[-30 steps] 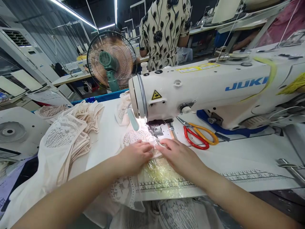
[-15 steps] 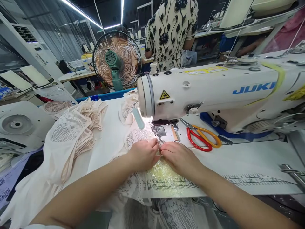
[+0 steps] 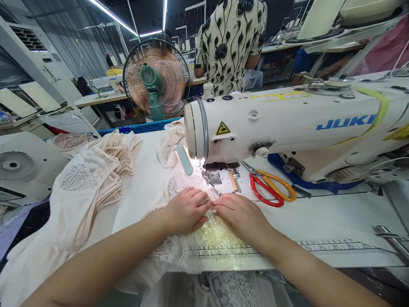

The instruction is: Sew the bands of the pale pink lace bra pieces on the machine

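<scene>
A pale pink lace garment piece point(image 3: 181, 181) lies under the head of the white JUKI sewing machine point(image 3: 243, 123), its needle area brightly lit. My left hand point(image 3: 185, 211) is closed on the lace just in front of the needle, fingers bent over the fabric. Pinched close beside it, my right hand point(image 3: 241, 215) grips the edge of the same piece, and the fingertips of both hands nearly meet. What exactly lies between the fingertips is partly hidden. A thin metal guide point(image 3: 214, 189) points from the needle plate toward my right fingers.
Red-and-orange-handled scissors point(image 3: 270, 185) lie right of the needle. A stack of lace pieces point(image 3: 91, 179) sits at left. A printed ruler strip point(image 3: 335, 246) runs along the table's front. Behind stand a fan point(image 3: 156, 81) and a person in a patterned shirt point(image 3: 230, 42).
My left hand has shifted slightly left and down, its fingers now flatter over the lace. My right hand stays close to the same place. The camera view has moved a little.
</scene>
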Demonstrator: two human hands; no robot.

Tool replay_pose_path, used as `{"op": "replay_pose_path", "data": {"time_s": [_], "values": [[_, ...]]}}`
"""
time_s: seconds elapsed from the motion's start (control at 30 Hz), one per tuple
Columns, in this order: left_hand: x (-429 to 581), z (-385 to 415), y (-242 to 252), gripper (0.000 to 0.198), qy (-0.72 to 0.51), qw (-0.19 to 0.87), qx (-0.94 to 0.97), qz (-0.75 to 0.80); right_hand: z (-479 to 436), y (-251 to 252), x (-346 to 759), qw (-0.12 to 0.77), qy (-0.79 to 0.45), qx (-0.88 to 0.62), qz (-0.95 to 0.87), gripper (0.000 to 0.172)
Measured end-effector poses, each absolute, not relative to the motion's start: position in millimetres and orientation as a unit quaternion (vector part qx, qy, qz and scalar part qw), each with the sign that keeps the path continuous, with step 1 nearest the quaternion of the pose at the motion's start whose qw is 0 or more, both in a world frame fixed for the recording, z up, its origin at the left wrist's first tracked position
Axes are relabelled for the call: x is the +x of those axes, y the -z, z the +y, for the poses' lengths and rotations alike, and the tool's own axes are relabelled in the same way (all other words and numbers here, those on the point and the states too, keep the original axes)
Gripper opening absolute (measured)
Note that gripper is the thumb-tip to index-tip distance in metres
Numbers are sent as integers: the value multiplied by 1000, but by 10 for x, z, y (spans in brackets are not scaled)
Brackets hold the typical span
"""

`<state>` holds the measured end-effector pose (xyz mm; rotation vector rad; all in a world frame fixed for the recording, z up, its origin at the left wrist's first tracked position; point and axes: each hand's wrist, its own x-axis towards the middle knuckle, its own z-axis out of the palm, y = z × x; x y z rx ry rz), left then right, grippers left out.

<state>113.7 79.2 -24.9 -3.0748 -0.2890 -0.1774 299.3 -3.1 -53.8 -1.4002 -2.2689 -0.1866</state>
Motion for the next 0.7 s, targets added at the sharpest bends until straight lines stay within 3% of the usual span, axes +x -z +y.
{"op": "replay_pose_path", "data": {"time_s": [0.3,0.7], "values": [[1187,1128,286,24,124,19,-992,32,19,548,2924,196,92,-537,-815,21],[1190,1352,294,27,134,43,-989,41,12,603,2939,179,125,-524,-823,29]]}}
